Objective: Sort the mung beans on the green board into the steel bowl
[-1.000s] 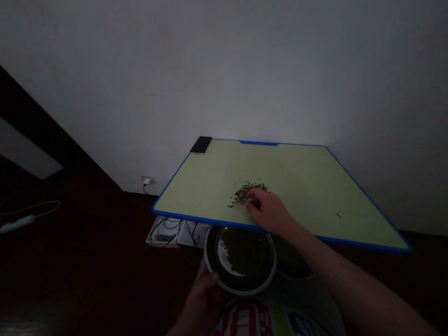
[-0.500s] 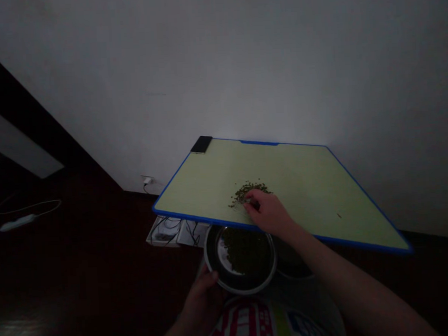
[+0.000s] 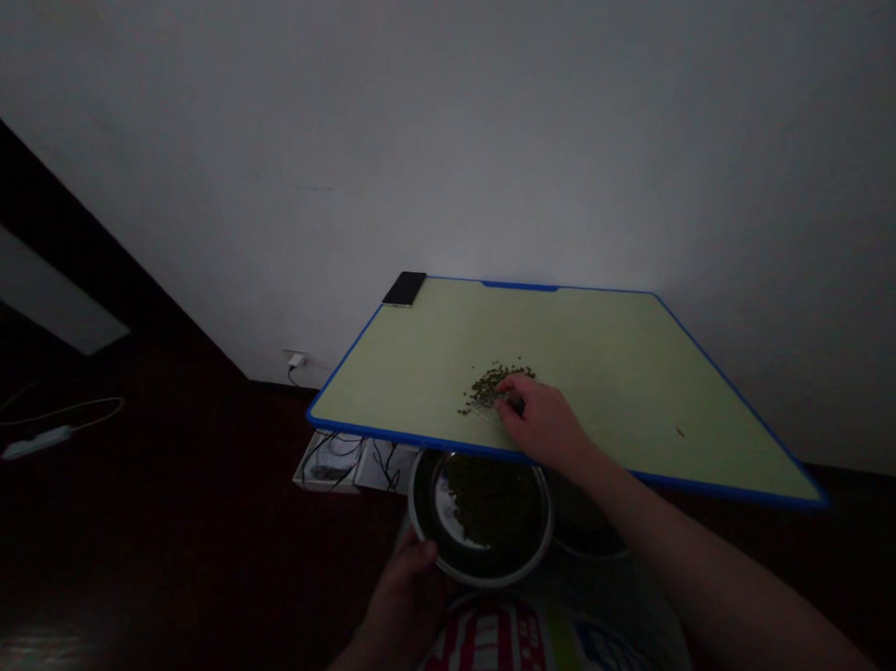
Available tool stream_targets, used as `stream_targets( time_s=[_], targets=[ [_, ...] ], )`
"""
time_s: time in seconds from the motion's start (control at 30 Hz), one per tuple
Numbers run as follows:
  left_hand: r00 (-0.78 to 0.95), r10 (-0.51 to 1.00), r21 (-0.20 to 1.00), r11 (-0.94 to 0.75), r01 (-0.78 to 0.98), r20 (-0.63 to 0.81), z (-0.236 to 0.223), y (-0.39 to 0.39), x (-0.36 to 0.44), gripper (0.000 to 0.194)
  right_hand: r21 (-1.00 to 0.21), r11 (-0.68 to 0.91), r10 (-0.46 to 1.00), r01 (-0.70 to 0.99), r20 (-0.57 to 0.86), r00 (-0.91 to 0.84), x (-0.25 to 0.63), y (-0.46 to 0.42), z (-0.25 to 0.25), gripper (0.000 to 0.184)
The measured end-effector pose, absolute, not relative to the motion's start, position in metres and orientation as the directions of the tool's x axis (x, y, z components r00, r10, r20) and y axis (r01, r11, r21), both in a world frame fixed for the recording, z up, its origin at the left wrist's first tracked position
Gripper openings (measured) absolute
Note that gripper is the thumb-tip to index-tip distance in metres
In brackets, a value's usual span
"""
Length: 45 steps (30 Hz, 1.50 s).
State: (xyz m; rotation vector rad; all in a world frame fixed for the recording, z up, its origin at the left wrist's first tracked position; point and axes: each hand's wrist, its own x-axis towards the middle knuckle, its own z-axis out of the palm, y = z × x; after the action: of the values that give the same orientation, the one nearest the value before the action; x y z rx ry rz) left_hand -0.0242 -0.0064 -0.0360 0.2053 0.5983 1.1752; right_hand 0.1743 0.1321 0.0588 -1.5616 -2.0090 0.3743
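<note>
My left hand (image 3: 407, 593) is closed on the near-left rim of a round metal bowl (image 3: 482, 577), its thumb over the edge. Small dark green bits (image 3: 494, 513), like seeds or dried beans, cover much of the bowl's bottom, and a shiny patch shows at the left. Above the bowl, my right hand (image 3: 534, 418) rests at a scattered heap of similar bits (image 3: 487, 381) on a pale yellow-green board table (image 3: 607, 367) with a blue edge. Its fingers are curled together at the heap's near right side. Faint pale streaks show by the fingertips; what the fingers hold is unclear.
A black phone or tablet (image 3: 405, 289) lies on the table's far left corner. One dark speck (image 3: 680, 431) sits at the right. Beneath the table are a white box with cables (image 3: 330, 460) and another dark round container (image 3: 590, 538). A wall stands behind; a power strip (image 3: 37, 442) lies on the floor.
My right hand has shifted slightly right at the heap, fingers still curled. My left hand and the bowl stay where they were.
</note>
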Motion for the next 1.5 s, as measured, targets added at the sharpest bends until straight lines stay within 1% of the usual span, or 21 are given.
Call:
stream_targets(
  time_s=[0.17,0.33,0.57,0.77,0.87,1.13,1.3,1.5],
  targets=[
    [0.273,0.913,0.438,0.388,-0.811,-0.302,-0.036,-0.006,-0.024,0.054,-0.546,0.298,0.949,0.783,0.256,-0.183,0.174,0.134,0.059,0.019],
    [0.273,0.911,0.441,0.391,-0.808,-0.308,-0.037,-0.007,-0.023,0.057,-0.554,0.335,0.939,0.762,0.266,-0.219,0.174,0.137,0.058,0.02],
    [0.27,0.904,0.437,0.401,-0.805,-0.333,-0.038,-0.007,-0.024,0.055,-0.558,0.337,0.939,0.759,0.256,-0.229,0.173,0.137,0.059,0.019],
    [0.26,0.902,0.457,0.403,-0.793,-0.345,-0.035,-0.005,-0.023,0.04,-0.548,0.344,0.938,0.763,0.242,-0.249,0.168,0.142,0.061,0.018],
    [0.249,0.908,0.459,0.389,-0.799,-0.336,-0.036,-0.005,-0.023,0.038,-0.536,0.342,0.939,0.772,0.235,-0.253,0.166,0.145,0.062,0.018],
    [0.234,0.91,0.454,0.378,-0.807,-0.342,-0.037,-0.006,-0.022,0.037,-0.495,0.361,0.932,0.79,0.217,-0.29,0.163,0.152,0.066,0.016],
    [0.232,0.905,0.465,0.387,-0.796,-0.356,-0.034,-0.007,-0.022,0.039,-0.499,0.386,0.922,0.776,0.216,-0.32,0.161,0.155,0.067,0.015],
    [0.245,0.912,0.447,0.38,-0.81,-0.331,-0.042,-0.006,-0.023,0.051,-0.521,0.386,0.922,0.761,0.227,-0.313,0.167,0.153,0.064,0.016]
  ],
)
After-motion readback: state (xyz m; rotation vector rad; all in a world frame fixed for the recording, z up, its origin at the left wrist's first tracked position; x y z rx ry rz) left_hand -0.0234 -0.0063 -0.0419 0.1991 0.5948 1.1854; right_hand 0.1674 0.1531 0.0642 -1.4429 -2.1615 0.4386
